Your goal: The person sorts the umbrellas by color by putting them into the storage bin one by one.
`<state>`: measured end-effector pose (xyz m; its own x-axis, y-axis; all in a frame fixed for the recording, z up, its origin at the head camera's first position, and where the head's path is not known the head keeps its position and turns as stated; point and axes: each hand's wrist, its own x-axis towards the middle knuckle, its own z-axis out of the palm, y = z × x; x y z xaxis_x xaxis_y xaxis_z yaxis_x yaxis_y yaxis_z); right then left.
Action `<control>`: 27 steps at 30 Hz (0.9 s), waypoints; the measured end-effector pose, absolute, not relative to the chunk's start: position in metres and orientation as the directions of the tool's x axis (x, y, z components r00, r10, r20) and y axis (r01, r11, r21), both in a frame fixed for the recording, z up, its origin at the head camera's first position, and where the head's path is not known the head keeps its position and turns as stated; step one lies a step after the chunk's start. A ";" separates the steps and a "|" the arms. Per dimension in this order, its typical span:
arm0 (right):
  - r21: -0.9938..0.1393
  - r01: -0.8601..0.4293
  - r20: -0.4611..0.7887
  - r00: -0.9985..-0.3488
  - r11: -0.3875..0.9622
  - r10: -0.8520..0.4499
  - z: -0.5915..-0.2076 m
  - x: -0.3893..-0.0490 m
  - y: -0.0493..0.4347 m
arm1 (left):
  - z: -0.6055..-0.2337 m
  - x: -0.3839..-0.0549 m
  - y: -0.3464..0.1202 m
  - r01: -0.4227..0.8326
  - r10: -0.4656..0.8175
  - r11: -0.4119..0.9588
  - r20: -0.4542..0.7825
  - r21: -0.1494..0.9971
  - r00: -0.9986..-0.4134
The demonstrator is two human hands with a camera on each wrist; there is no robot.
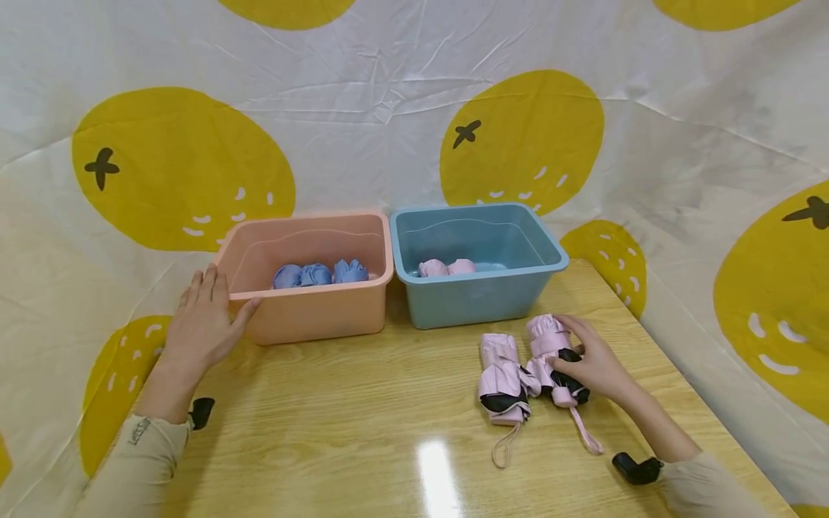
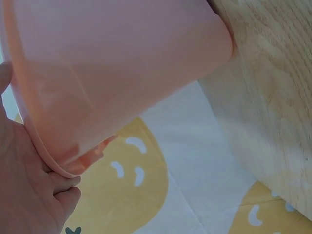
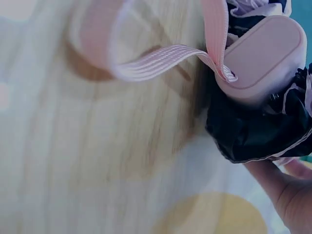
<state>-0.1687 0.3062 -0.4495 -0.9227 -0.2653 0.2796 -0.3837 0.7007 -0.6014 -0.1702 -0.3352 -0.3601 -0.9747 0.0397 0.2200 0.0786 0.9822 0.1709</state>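
My left hand rests on the near left corner of the pink bin, its thumb along the front rim. From the left wrist view, this hand lies against the bin's rim. On the table's right side, my right hand grips a folded pink umbrella with black inner fabric. The right wrist view shows its pink handle end and looped strap, with part of the hand below. Just left lies a second folded pink umbrella, apart from either hand.
Several rolled blue bundles lie in the pink bin. A blue bin stands right beside it, with pink bundles inside. Behind the wooden table hangs a white cloth with yellow fruit prints.
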 end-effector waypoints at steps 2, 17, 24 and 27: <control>-0.606 -0.399 0.315 -0.915 0.688 -0.254 -0.450 -0.166 0.306 | -0.360 -0.170 -0.335 0.079 0.039 0.980 0.217 0.181 -0.975; -0.686 -0.451 0.465 -0.875 0.572 -0.133 -0.423 -0.159 0.297 | -0.359 -0.171 -0.335 0.075 0.034 0.979 0.211 0.189 -0.977; -0.733 -0.511 0.538 -0.840 0.449 -0.077 -0.396 -0.163 0.280 | -0.359 -0.170 -0.334 0.070 0.026 0.976 0.206 0.207 -0.978; -0.733 -0.564 0.588 -0.807 0.379 -0.064 -0.381 -0.168 0.273 | -0.359 -0.170 -0.333 0.071 0.026 0.975 0.208 0.211 -0.978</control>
